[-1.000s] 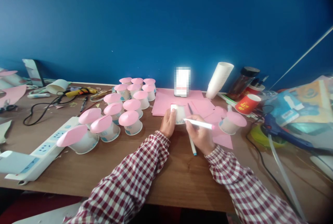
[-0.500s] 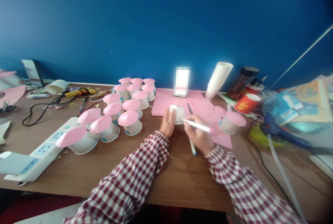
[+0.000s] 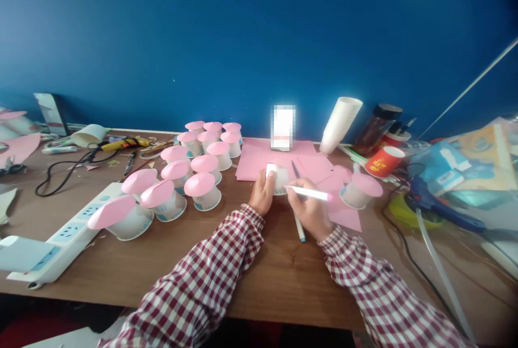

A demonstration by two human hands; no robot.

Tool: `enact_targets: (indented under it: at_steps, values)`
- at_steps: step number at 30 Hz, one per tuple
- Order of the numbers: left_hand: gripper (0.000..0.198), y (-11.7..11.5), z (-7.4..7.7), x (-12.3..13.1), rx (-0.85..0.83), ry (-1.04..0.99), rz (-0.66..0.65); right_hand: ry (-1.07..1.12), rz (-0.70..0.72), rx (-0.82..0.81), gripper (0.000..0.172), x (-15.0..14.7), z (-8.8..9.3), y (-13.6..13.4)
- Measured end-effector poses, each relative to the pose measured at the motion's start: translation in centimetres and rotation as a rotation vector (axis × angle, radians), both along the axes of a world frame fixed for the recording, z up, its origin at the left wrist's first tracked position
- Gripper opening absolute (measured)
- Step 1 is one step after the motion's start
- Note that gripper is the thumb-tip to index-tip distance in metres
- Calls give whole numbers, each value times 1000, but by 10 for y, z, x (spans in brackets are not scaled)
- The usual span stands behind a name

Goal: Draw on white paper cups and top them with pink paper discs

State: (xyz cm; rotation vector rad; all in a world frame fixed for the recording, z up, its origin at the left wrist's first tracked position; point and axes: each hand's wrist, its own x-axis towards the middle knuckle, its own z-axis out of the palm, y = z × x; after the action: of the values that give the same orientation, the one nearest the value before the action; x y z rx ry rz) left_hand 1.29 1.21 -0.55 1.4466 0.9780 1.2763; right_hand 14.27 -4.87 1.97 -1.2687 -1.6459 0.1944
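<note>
My left hand point(image 3: 262, 193) is closed around a small white paper cup point(image 3: 278, 177) that stands upside down on the brown table point(image 3: 259, 278). My right hand point(image 3: 311, 213) grips a white marker with a pink end point(image 3: 309, 193), its tip against the cup's side. A second pen with a blue tip point(image 3: 299, 227) lies on the table under my right hand. Pink paper sheets point(image 3: 259, 158) lie just behind the cup.
Several upturned cups with pink paper tops point(image 3: 202, 185) stand to the left, one more point(image 3: 360, 190) to the right. A white power strip point(image 3: 60, 240) lies at the left front. At the back stand a phone point(image 3: 283, 127), a stack of white cups point(image 3: 340, 124), a red cup point(image 3: 384, 161); a blue glue gun point(image 3: 441, 207) lies right.
The marker's pink end has tipped slightly as my right hand works at the cup. My left hand keeps its hold on the cup; nothing else has moved.
</note>
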Motion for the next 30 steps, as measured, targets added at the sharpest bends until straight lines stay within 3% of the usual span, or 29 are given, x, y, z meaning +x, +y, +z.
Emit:
enact_targets:
  at_steps: [7,16,30]
  values:
    - [46,-1,2,1,-21,-15,12,19,20,-11,13,-1,-1,0]
    - [55,3,0,5,-233,-323,-55,316,-38,-22,17,0,-2,0]
    - [50,1,0,5,-280,-273,7,223,8,-12,11,-2,-1,0]
